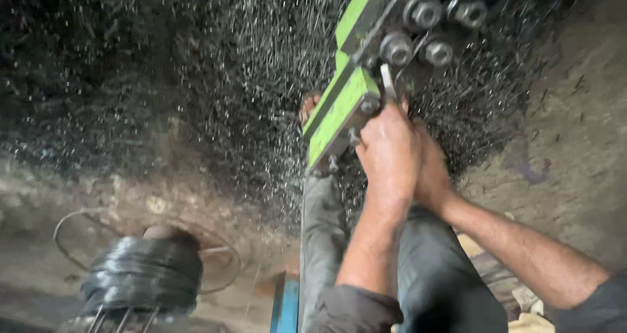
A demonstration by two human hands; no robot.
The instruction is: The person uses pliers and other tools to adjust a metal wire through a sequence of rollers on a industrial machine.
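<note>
Both my hands are up at the near end of the green machine bar (339, 107), which slants from the top of the view down toward my knees. My left hand (390, 151) lies on top, its fingers curled shut around a thin grey metal lever (388, 83) that sticks up just beside the bar's end. My right hand (431, 169) sits just behind and partly under the left, pressed against it; the left hides its fingers, so I cannot tell whether they are closed on anything. Both forearms come in from the lower right, in dark sleeves pushed back.

Above my hands, on the dark plate of the machine, stands a cluster of round steel rollers (423, 27), close together in two rows. Below and all around the machine lies a wide heap of short shiny wire pieces (248, 78), spread over the dirt floor. The picture is blurred here, so what looks like toes at the bar's far edge may be my foot.

At lower left a coil of dark wire (140, 274) rests on a round wire stand, well apart from my hands. My grey trouser legs (323, 241) run down the middle, with a blue frame (285, 307) beside them.
</note>
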